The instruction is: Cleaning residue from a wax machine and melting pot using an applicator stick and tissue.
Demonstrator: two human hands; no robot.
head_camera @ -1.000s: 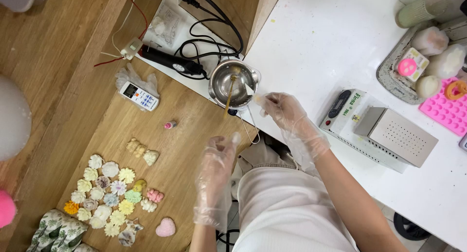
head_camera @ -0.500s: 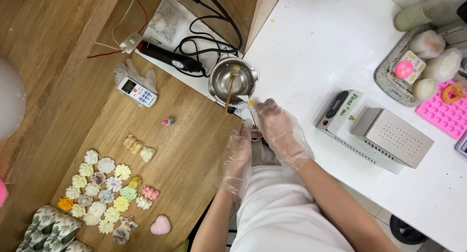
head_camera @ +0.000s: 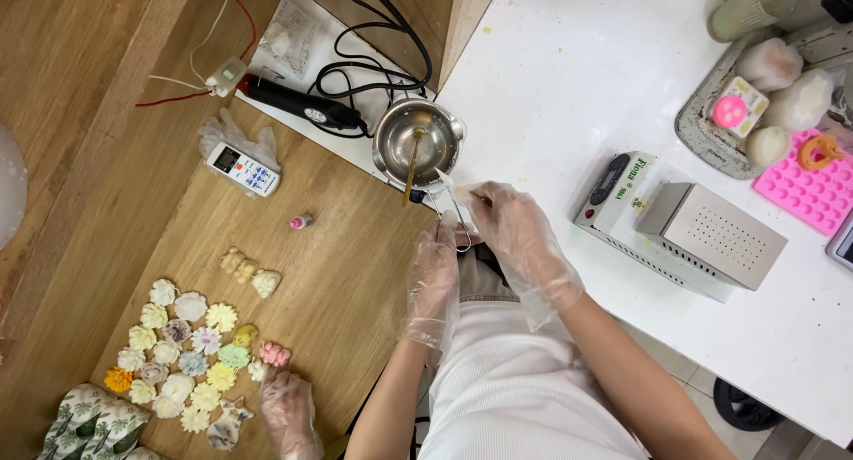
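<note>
Both my hands wear clear plastic gloves and meet at the edge between the wooden table and the white counter. My right hand (head_camera: 515, 233) pinches a thin metal wire loop (head_camera: 462, 233), and a small clear tip sticks out past its fingers toward the pot. My left hand (head_camera: 435, 273) touches the lower end of the same loop; its grip is hard to make out. Just above them stands a small steel pot (head_camera: 418, 140) with a wooden stick (head_camera: 411, 167) leaning in it.
Several small pastel flower-shaped pieces (head_camera: 182, 349) lie on the wooden table (head_camera: 346, 273), with another gloved hand (head_camera: 289, 416) beside them. Also there: a remote control (head_camera: 244, 168), a tiny pink bottle (head_camera: 302, 222), a black corded tool (head_camera: 302, 112). On the white counter: a metal box device (head_camera: 702, 238), a pink mould (head_camera: 804, 193).
My left hand rose from over the wooden table and joined my right hand at the wire loop. My right hand moved slightly down from the pot.
</note>
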